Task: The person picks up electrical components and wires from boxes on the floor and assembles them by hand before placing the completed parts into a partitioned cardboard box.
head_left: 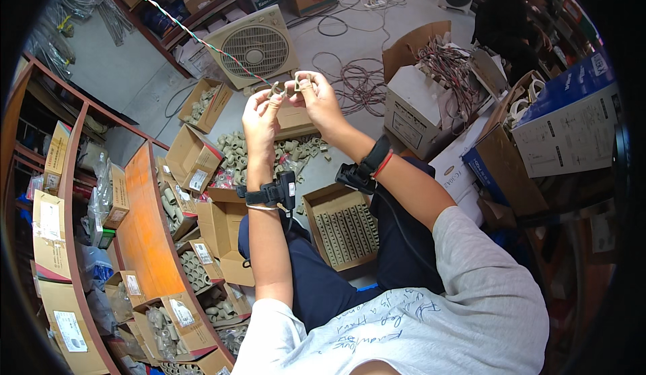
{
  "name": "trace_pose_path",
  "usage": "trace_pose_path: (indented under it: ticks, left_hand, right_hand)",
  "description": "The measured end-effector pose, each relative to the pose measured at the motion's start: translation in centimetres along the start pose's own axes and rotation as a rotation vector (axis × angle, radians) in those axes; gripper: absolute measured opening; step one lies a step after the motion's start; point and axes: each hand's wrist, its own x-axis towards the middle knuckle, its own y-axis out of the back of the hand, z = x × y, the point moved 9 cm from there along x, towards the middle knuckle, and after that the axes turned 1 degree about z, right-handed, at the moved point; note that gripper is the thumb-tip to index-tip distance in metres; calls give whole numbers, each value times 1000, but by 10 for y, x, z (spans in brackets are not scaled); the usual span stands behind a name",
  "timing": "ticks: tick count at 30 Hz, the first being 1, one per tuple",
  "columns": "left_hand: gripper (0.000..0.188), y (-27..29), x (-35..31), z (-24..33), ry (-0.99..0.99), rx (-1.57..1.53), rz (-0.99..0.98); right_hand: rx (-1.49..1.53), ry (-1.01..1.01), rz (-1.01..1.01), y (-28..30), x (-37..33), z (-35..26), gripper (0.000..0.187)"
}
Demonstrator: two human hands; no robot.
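Note:
Both my hands are raised close together above the floor. My left hand [261,116] pinches a small C-shaped beige plastic pipe clip [276,90] between thumb and fingers. In my right hand [317,99] is another beige pipe clip [297,80], held up beside the first. Whether the two clips touch, I cannot tell. Between my legs stands an open cardboard box [311,219] packed with neat rows of similar beige pieces. Beyond it, a loose heap of beige fittings [235,156] covers the floor below my left hand.
A twisted red, green and white wire [185,30] slants down to my hands. Behind stands a box fan [254,49]. Shelving with boxes of fittings [165,331] lines the left. On the right are a carton of wires [441,72], a blue-and-white box [572,119] and a person in dark clothes [505,22].

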Motion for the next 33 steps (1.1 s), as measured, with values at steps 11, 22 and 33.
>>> trace_pose_path:
  ticks: [11, 22, 33]
  left_hand:
    - [34, 7, 0, 0, -17, -13, 66]
    - [33, 11, 0, -5, 54, -105, 55]
    - [32, 9, -3, 3, 4, -87, 83]
  right_hand:
    - [-65, -16, -39, -6, -3, -2, 23]
    - [-22, -74, -113, -12, -5, -5, 21]
    - [-7, -92, -112, -8, -4, -1, 24]
